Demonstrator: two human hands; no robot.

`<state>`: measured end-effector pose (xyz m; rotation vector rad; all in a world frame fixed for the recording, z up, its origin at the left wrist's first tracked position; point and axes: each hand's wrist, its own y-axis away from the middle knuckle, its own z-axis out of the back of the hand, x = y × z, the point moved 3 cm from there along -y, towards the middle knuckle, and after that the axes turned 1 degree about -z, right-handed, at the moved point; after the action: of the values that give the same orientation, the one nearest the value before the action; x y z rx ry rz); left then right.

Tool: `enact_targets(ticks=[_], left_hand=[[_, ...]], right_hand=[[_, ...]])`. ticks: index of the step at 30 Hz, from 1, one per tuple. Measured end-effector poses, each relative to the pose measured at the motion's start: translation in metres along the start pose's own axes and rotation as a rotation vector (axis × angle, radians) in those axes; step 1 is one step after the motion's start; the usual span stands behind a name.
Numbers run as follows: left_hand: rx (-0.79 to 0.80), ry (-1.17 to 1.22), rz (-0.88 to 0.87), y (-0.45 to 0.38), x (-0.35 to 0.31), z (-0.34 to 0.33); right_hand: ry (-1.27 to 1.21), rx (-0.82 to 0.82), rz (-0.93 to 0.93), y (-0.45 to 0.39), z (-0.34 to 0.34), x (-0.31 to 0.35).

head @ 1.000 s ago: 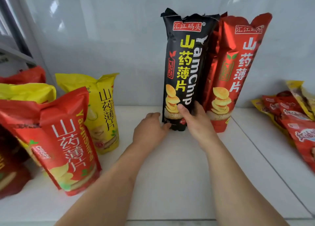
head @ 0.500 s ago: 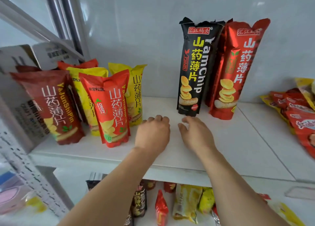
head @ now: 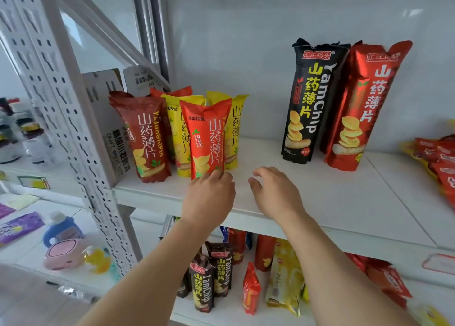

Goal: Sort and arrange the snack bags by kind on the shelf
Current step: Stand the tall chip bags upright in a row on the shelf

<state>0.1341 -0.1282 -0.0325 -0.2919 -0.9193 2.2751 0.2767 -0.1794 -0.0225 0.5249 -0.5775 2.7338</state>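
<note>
On the white shelf [head: 344, 202] a tall black yam chip bag [head: 310, 99] stands upright against the back wall, with a tall red bag [head: 362, 104] right beside it. At the left stands a cluster of shorter bags: a bright red bag [head: 208, 133] in front, a dark red bag [head: 145, 136] and yellow bags [head: 234, 128] behind. My left hand [head: 209, 197] touches the bottom of the bright red bag with its fingertips. My right hand [head: 273, 192] hovers open over the shelf, holding nothing.
Red and yellow flat packets [head: 438, 158] lie at the shelf's right end. A perforated metal upright [head: 61, 104] borders the left. The lower shelf holds several more snack bags [head: 216, 276]. A neighbouring shelf at left carries bottles [head: 61, 229] and packets.
My right hand let go of the tall black bag, which stays standing. Both hands drew back and moved left; my left hand now reaches the bright red bag. The view pulled back.
</note>
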Motion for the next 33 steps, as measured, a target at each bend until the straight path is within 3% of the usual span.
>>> enact_targets(ticks=[7,21,26,33], left_hand=[[-0.092,0.091,0.012,0.01,0.049,0.009],[-0.279,0.322,0.057,-0.022,0.122,0.042],[-0.293,0.435,0.164,-0.045,0.13,0.055],[-0.269,0.444,0.191,-0.057,0.139,0.061]], right_hand=[[-0.082,-0.054,-0.027,-0.004,-0.009,0.041],[-0.372,-0.346,-0.17,-0.024,-0.018,0.108],[-0.566,-0.301,-0.29,-0.038,-0.023,0.112],[-0.538,-0.28,-0.342,-0.048,-0.05,0.116]])
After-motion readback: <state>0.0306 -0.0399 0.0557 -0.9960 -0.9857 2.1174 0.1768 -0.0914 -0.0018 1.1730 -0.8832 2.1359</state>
